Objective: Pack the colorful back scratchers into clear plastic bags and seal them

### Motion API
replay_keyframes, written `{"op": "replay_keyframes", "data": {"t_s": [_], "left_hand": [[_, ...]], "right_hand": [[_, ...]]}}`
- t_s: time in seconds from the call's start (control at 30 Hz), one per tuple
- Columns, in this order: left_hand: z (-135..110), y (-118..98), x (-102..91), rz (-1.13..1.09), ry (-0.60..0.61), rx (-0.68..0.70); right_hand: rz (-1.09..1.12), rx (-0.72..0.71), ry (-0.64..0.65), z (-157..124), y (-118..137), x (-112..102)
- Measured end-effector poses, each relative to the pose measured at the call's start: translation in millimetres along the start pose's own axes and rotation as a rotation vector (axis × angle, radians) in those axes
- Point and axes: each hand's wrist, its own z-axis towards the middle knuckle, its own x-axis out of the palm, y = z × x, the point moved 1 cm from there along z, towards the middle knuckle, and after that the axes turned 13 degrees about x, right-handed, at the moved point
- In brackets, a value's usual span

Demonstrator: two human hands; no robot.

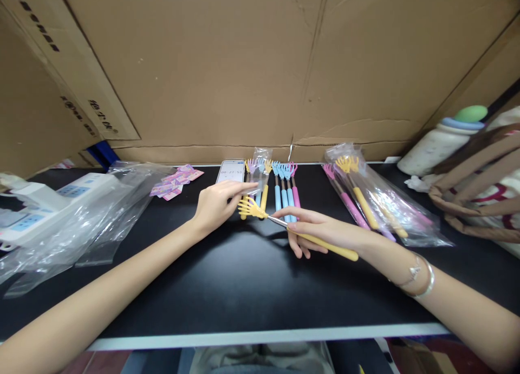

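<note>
In my right hand (312,230) is a yellow back scratcher (320,244), tilted, its claw head pointing left and its metal neck between my fingers and thumb. My left hand (217,203) reaches in from the left, fingers stretched out over several back scratchers (264,196) with a clear plastic sleeve over them; whether the fingertips press on them I cannot tell. The held claw head is close to my left thumb. Just right of that group, blue back scratchers (278,195) and a pink one (296,192) lie side by side, their lower ends partly behind my right hand.
A phone (231,171) showing a timer stands behind my left hand. Small printed cards (174,183), clear plastic bags (117,217) and a white power strip (60,201) lie left. Bagged back scratchers (377,201), a bottle (441,146) and a brown-strapped bag (479,184) are right. Cardboard (227,65) walls the back.
</note>
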Motion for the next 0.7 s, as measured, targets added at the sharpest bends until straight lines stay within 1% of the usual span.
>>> {"op": "replay_keyframes", "data": {"t_s": [0.13, 0.23, 0.4, 0.53, 0.7], "left_hand": [[1.3, -1.8, -3.4, 0.009, -0.054, -0.06], [1.0, -1.4, -3.0, 0.005, -0.08, -0.073], [0.6, -0.6, -1.6, -0.035, -0.063, -0.074], [0.0, -0.8, -1.3, -0.026, -0.069, -0.091], [-2.6, -2.3, 1.5, -0.005, -0.029, -0.029]], "right_hand": [[0.07, -0.026, -0.051, 2.0, -1.6, 13.8], [0.106, -0.043, -0.073, 4.3, -4.0, 18.6], [0.143, -0.036, -0.069, 4.6, -6.0, 21.4], [0.201, -0.041, -0.095, 1.2, -3.2, 27.4], [0.271, -0.076, -0.124, -0.8, -1.6, 33.0]]}}
